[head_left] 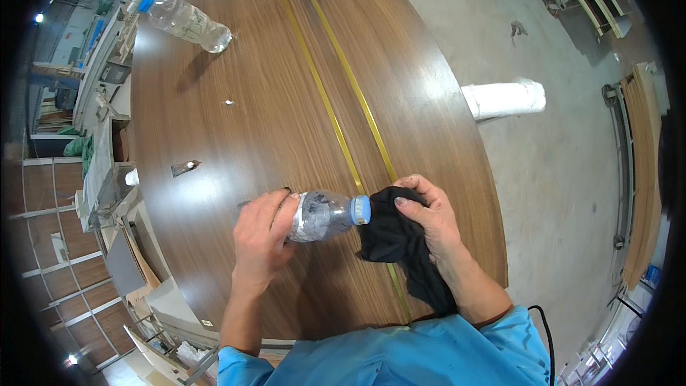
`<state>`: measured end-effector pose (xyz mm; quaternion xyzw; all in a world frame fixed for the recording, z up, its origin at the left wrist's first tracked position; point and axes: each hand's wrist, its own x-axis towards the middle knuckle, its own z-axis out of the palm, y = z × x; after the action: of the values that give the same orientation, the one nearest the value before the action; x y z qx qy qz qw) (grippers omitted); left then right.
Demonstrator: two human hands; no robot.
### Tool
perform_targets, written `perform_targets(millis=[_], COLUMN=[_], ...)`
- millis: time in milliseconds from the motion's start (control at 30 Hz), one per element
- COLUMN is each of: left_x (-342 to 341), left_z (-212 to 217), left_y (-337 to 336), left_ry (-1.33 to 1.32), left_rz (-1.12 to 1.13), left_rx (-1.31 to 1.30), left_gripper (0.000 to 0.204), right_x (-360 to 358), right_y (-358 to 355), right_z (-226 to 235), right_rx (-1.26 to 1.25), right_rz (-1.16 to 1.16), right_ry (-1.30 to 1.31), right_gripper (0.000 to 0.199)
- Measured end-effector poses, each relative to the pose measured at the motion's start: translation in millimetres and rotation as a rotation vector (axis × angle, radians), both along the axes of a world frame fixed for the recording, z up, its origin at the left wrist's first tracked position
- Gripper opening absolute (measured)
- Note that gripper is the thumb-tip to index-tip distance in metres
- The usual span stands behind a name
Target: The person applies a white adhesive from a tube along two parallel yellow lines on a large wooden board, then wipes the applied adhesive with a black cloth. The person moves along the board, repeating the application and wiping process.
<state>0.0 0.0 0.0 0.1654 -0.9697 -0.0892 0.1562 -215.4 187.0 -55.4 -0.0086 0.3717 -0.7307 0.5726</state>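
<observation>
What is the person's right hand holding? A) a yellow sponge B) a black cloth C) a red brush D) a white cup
B: the right hand grips a crumpled black cloth beside the blue cap of the clear plastic bottle in the left hand.

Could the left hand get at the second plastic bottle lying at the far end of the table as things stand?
Probably not without letting go: the left hand grips a bottle, and the far bottle lies well across bare table, though nothing blocks the way.

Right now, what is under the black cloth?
The black cloth lies over the wooden table and its brass strip, held by the right hand. The table beneath it is covered.
</observation>
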Motion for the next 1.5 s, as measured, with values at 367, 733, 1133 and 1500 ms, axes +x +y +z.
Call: perform_targets(millis=[367, 733, 1133, 1500], left_x=[-16.0, -32.0, -40.3, -24.0], left_z=[27.0, 40.7, 47.7, -22.5], left_y=[-5.3, -5.2, -6.2, -17.1], left_ry=[-0.072, -0.132, -0.14, 0.485], left_rz=[-0.04, -0.096, -0.11, 0.513], left_rx=[-0.162, -0.279, -0.335, 0.413], left_gripper=[0.063, 0.051, 0.051, 0.071], right_x=[2.5, 1.8, 1.1, -38.0], right_y=[-4.4, -3.4, -3.1, -37.0], right_z=[12.5, 11.0, 5.4, 14.7], right_rx=[0.093, 0.073, 0.02, 0.06], right_rz=[0.014, 0.007, -0.002, -0.082], right_ry=[0.028, 0.03, -0.017, 1.461], right_gripper=[0.024, 0.02, 0.018, 0.023])
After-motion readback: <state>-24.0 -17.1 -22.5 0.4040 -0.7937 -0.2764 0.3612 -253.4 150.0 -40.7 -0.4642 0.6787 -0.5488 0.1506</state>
